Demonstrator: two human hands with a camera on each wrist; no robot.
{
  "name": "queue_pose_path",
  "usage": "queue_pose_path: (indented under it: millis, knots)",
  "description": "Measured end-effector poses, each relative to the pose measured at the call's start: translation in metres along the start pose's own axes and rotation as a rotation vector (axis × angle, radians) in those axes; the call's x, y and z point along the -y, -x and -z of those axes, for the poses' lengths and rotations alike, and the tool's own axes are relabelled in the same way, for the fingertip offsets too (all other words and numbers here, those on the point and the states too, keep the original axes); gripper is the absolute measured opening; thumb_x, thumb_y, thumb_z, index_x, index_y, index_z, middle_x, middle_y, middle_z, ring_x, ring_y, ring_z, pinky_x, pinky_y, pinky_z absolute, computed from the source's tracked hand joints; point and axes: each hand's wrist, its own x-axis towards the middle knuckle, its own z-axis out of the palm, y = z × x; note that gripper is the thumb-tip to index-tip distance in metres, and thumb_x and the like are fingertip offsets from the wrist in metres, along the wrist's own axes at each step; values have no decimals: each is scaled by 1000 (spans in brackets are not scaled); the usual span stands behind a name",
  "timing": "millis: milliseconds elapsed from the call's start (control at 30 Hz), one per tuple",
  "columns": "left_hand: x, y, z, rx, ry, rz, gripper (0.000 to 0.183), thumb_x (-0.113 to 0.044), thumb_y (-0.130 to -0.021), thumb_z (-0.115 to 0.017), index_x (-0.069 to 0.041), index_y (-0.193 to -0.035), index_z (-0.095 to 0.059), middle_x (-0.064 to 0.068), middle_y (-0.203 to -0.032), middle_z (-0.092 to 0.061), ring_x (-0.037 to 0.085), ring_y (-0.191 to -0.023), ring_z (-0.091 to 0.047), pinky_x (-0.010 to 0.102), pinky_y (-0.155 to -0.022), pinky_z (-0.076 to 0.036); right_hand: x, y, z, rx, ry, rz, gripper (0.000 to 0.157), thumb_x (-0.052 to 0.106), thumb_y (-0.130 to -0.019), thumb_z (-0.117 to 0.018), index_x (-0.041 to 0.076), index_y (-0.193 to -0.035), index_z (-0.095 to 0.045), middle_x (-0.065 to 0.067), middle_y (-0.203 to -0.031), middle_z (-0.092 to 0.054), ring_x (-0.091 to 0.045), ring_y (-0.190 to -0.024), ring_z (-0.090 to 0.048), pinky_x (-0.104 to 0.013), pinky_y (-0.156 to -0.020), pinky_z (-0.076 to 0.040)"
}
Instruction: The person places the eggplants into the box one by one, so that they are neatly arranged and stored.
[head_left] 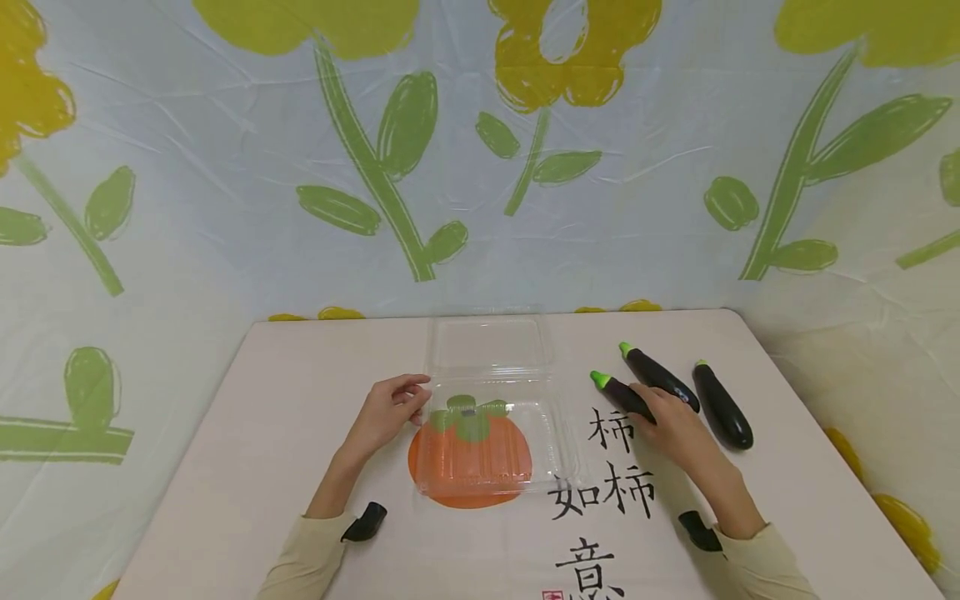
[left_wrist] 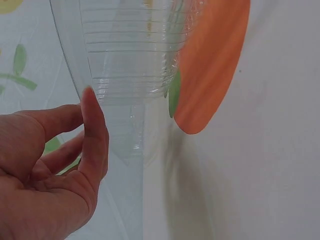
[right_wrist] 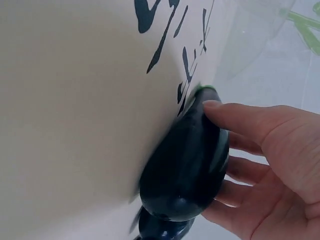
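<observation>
A clear plastic container (head_left: pixel 487 377) with a hinged lid lies opened out on the table, its lid toward the wall. My left hand (head_left: pixel 393 404) pinches the container's left rim between thumb and fingers; the left wrist view shows the thumb tip (left_wrist: pixel 89 97) at that edge. To the right, my right hand (head_left: pixel 671 421) grips a dark eggplant (head_left: pixel 626 397) with a green stem end. In the right wrist view the thumb lies on the eggplant (right_wrist: pixel 185 165) and the other fingers are behind it. Beside that hand lie a second eggplant (head_left: pixel 660 377) and a third eggplant (head_left: pixel 722 406).
The pale table mat (head_left: pixel 300 433) bears an orange persimmon print (head_left: pixel 480 500), partly under the container, and black characters (head_left: pixel 588 567). A cloth with printed flowers (head_left: pixel 262 167) hangs behind and beside the table. Black bands (head_left: pixel 365 522) sit at both wrists.
</observation>
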Motion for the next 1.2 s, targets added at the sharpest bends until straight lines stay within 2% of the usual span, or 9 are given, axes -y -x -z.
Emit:
queue_pose_path:
  millis: [100,233,300,467,600,733,867,1033,1200]
  knots:
    - [-13,5,1,7,15,17,34,-2,-101,-64,12,-132,-60,33,-104,-64,48,-74,-66,56,-76,-61,0,1,0,8,20,-21,45,4,-89,-79,-9,-129,-61,-32,-118,-66,-50,-105,-65,-63,-84,-55]
    - [-33,13,3,16,37,9,32,1,-100,-63,14,-129,-61,35,-104,-63,45,-74,-67,58,-77,-60,0,1,0,-6,55,-27,48,8,-87,-82,-7,-128,-62,-31,-116,-67,-49,-97,-67,-61,-74,-57]
    - [-37,15,4,16,48,0,31,1,-100,-63,14,-128,-61,35,-104,-63,43,-73,-67,57,-76,-60,1,0,1,-15,62,-30,49,9,-86,-83,-7,-128,-62,-30,-115,-67,-48,-95,-68,-60,-72,-57]
    - [-34,12,2,20,38,14,32,0,-100,-63,14,-129,-61,35,-106,-63,43,-74,-68,57,-77,-60,5,-3,3,-51,49,-43,51,11,-86,-83,-6,-129,-61,-29,-114,-66,-47,-93,-67,-61,-72,-57]
    - [-15,5,0,8,41,27,34,-2,-100,-65,13,-131,-60,33,-107,-64,39,-73,-68,57,-76,-60,8,-6,3,-116,26,-18,52,11,-85,-83,-6,-129,-62,-27,-115,-66,-42,-85,-67,-55,-65,-58]
    - [0,1,0,-8,44,25,36,-7,-100,-68,10,-131,-62,28,-105,-67,31,-70,-68,49,-72,-63,14,-9,4,-197,14,30,54,9,-82,-87,-5,-128,-64,-25,-115,-67,-35,-78,-67,-47,-59,-56]
    - [5,0,1,-16,45,22,35,-8,-98,-70,8,-130,-64,24,-103,-68,27,-67,-68,43,-69,-64,22,-11,6,-250,11,78,55,11,-80,-88,-2,-128,-65,-22,-113,-68,-29,-70,-64,-41,-53,-53]
    - [-2,2,-2,-16,47,18,34,-2,-99,-67,12,-130,-62,29,-104,-66,27,-66,-67,51,-72,-62,36,-16,13,-282,14,128,55,11,-80,-89,1,-129,-66,-17,-112,-68,-23,-66,-62,-36,-50,-51]
    - [-29,12,0,-12,32,17,31,3,-98,-65,15,-126,-62,34,-104,-64,37,-68,-67,55,-74,-61,52,-24,17,-271,3,165,56,10,-80,-88,4,-131,-65,-14,-109,-67,-22,-68,-61,-37,-53,-52]
